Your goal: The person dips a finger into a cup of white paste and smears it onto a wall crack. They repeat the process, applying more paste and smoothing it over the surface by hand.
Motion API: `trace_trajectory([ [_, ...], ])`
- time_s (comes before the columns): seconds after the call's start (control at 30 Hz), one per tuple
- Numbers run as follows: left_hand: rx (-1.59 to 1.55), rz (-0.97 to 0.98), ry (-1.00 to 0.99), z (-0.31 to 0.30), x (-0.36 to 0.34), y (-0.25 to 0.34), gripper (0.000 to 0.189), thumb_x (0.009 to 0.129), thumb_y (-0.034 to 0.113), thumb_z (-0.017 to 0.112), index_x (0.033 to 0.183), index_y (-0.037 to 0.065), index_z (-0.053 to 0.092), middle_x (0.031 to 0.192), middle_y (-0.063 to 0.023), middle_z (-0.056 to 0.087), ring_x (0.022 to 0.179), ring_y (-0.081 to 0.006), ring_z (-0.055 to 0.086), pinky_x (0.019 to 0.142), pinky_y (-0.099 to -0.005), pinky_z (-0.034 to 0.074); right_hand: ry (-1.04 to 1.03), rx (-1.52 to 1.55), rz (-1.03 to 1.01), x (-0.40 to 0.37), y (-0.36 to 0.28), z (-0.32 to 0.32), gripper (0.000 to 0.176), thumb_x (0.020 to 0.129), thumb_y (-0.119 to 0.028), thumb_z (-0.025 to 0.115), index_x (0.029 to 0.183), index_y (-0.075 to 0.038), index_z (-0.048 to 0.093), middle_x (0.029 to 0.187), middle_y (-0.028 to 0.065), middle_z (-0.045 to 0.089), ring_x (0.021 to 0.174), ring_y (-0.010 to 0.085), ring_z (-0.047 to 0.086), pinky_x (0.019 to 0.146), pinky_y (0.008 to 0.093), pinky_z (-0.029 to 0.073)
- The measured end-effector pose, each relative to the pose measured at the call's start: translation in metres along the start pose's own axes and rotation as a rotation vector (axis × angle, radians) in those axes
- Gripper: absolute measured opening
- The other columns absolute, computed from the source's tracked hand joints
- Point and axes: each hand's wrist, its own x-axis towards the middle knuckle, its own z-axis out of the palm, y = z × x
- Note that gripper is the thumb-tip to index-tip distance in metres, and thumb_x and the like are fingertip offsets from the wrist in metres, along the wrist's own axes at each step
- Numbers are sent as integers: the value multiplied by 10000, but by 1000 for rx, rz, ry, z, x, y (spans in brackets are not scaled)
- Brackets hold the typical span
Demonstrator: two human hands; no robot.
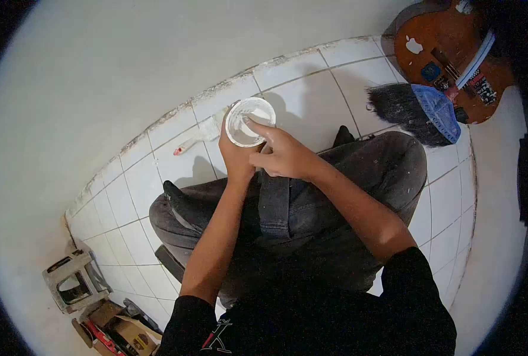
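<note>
A small white round tub [250, 122] is held up above my crossed legs, its open mouth facing me, with white stuff smeared on the inner wall. My left hand [235, 155] is wrapped round the tub's left side and underside. My right hand [280, 154] is at the tub's right rim, with one finger reaching inside over the white stuff; its other fingers are curled, and I see nothing in them. On the tiles just left of the tub lies a paintbrush [201, 135] with whitish bristles and a red-tipped pale handle.
A brown guitar [421, 53] leans in the back right corner, beside a broom head [436, 113] with black bristles and blue top. Walls [127, 65] border the tiled floor [139, 184]. At the lower left are a stool [89, 270] and a cardboard box [134, 332] with tools.
</note>
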Motion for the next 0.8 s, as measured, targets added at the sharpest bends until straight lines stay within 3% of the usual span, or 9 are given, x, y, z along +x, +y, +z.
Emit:
trace_trajectory([
  [0.37,94,20,-1,-1,-1,2,705,730,49,768,1352,-48,450,1247,-140,601,1135,-206,584,982,-319,449,-43,-80,70,-1,-2,-1,794,855,-70,573,1532,-6,163,619,-2,501,480,73,432,428,251,356],
  [0.47,73,71,37,1,0,2,615,738,57,758,1295,-46,517,1224,-145,622,1118,-223,600,979,-349,456,-59,-17,79,-4,-9,-2,792,855,-69,573,1535,-22,171,614,-11,487,481,74,429,425,255,358],
  [0.53,44,-5,8,-1,1,0,728,709,31,769,1358,-45,447,1249,-140,598,1141,-213,581,985,-321,447,-58,-24,68,-3,-6,0,788,855,-70,572,1536,-29,177,616,-16,481,478,74,425,421,257,354],
  [0.8,1,12,-37,0,3,2,777,695,32,777,1387,-38,429,1225,-144,618,1133,-202,592,985,-321,451,-99,70,96,-2,-9,-5,685,868,-82,563,1501,-26,306,633,-24,477,460,57,394,402,247,318],
])
